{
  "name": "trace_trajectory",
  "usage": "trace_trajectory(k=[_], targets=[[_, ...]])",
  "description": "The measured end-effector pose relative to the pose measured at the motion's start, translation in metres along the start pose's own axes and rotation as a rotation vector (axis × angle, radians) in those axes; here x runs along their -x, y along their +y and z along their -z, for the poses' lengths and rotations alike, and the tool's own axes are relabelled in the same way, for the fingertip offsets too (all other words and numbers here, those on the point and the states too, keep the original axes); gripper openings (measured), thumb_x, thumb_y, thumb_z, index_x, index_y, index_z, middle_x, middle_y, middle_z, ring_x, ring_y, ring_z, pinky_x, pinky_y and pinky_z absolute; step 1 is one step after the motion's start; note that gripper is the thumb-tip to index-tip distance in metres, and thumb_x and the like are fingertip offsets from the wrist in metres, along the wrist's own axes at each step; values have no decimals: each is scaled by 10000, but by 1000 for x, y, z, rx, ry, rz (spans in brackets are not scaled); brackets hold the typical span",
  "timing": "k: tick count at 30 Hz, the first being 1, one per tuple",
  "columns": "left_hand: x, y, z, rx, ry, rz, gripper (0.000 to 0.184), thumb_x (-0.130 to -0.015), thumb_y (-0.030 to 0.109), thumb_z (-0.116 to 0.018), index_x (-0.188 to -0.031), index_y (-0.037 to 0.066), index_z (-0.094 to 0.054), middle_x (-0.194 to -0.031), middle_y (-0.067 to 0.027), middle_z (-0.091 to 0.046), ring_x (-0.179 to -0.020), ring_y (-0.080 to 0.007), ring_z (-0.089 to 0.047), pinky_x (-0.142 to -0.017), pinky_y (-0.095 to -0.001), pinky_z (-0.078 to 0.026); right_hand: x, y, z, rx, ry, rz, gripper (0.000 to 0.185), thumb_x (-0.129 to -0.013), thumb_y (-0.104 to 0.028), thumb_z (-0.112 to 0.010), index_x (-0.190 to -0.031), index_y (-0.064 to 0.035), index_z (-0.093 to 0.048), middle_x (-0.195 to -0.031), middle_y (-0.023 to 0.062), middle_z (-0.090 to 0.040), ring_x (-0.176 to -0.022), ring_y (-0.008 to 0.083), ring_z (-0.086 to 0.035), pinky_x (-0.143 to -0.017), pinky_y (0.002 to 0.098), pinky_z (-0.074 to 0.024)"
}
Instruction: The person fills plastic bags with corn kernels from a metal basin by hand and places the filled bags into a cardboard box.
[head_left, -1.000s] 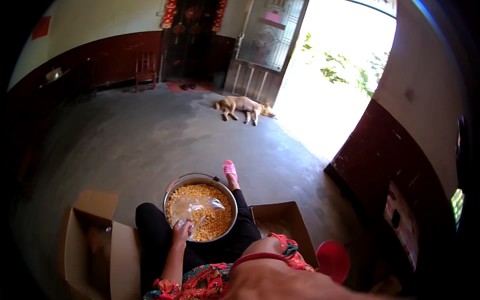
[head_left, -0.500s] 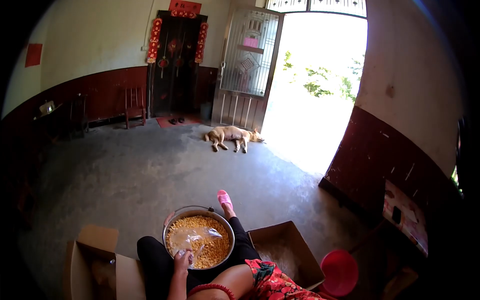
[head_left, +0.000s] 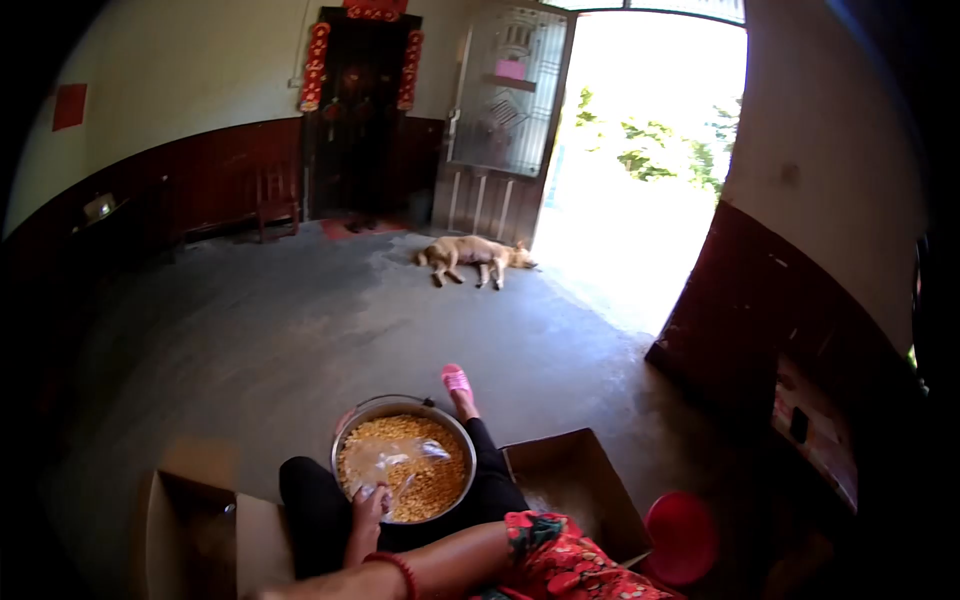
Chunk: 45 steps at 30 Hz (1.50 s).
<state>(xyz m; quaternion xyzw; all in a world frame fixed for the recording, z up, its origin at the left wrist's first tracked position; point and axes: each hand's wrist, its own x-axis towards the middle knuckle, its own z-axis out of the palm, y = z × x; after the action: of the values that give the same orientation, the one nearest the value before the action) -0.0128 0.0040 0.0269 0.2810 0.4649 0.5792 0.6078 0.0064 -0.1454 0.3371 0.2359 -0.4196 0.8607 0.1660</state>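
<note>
left hand [head_left: 368,503]: fingers clamped on clear plastic bag [head_left: 398,458], lower centre of frame. bag lies over yellow kernels [head_left: 436,491] inside metal pot [head_left: 472,462]. right hand [head_left: 318,586]: at bottom edge, blurred, finger state cannot be told. open cardboard boxes [head_left: 262,540] at lower left and lower right, beside legs [head_left: 309,500].

Can't read any text from here tbh, the red strips [head_left: 314,67] flanking the door [head_left: 354,130] are too blurry.
</note>
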Motion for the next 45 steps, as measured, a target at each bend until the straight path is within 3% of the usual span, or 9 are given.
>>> trace_trajectory(k=[5, 10, 23, 25, 31, 36, 37, 40, 45], targets=[[9, 18, -10, -9, 48, -8, 73, -751, 126, -515, -750, 57, -536, -525, 6, -459, -399, -53, -388, -377, -178, -309, 15, -57, 50, -114, 229, 184, 729, -786, -577, -175, -1258, -21, -197, -1313, 136, -185, -1220, 246, -162, -957, 393, -198], [-3, 39, -15, -41, 55, -197, 80, -756, 132, -509, -744, 58, -536, -526, 8, -458, -403, -52, -389, -378, -178, -310, 57, -64, 76, -155, 483, 297, 736, -795, -562, -200, -1254, 11, -164, -1288, 165, -228, -1185, 270, -244, -944, 393, -236], [9, 18, -18, -158, 45, -285, 103, -768, 147, -494, -728, 63, -538, -529, 16, -456, -412, -52, -394, -382, -179, -314, 99, -76, 88, -163, 471, 390, 737, -793, -563, -204, -1203, 45, -280, -1193, 199, -366, -1093, 291, -379, -877, 372, -329], [7, 5, -7, -117, 30, -189, 107, -770, 149, -492, -726, 64, -538, -530, 17, -455, -414, -52, -395, -383, -179, -315, 118, -83, 104, 132, 492, 273, 708, -802, -546, -201, -1171, 41, -344, -1155, 183, -416, -1056, 273, -418, -835, 361, -362], [-1, 0, 1, -13, -14, -63, 187, -799, 190, -462, -813, 34, -565, -603, 14, -503, -447, -42, -415, -400, -170, -322, 264, -83, 173, 1208, 1541, -63, 382, -849, -301, -342, -1040, -17, -511, -1023, 74, -532, -960, 168, -482, -787, 281, -378], [0, 3, -1, 21, 23, -66, 201, -801, 206, -453, -794, 32, -551, -570, 10, -473, -426, -42, -400, -389, -164, -319, 440, -21, 196, 1660, 1866, -699, 406, -817, -291, -360, -1065, 12, -469, -1096, 191, -463, -1067, 283, -401, -895, 324, -297], [2, 6, -4, 22, 46, -66, 201, -800, 205, -450, -791, 31, -550, -566, 10, -470, -426, -40, -401, -388, -162, -319, 526, 11, 234, 1536, 1865, -838, 458, -816, -339, -340, -1099, 7, -443, -1145, 195, -422, -1106, 274, -359, -923, 321, -262], [3, 8, 0, 10, 67, -72, 202, -803, 204, -451, -805, 36, -563, -613, -12, -502, -473, -60, -439, -429, -176, -358, 533, 16, 209, 1144, 1761, -742, 549, -818, -428, -301, -1118, 14, -427, -1165, 167, -416, -1100, 241, -364, -920, 306, -265], [1, 8, 1, 101, 101, -78, 223, -804, 224, -457, -807, 27, -561, -597, -13, -500, -469, -67, -443, -424, -184, -359, 422, -20, 160, 504, 1885, -538, 502, -804, -387, -394, -1111, 7, -442, -1076, 116, -497, -979, 177, -461, -855, 271, -333]])
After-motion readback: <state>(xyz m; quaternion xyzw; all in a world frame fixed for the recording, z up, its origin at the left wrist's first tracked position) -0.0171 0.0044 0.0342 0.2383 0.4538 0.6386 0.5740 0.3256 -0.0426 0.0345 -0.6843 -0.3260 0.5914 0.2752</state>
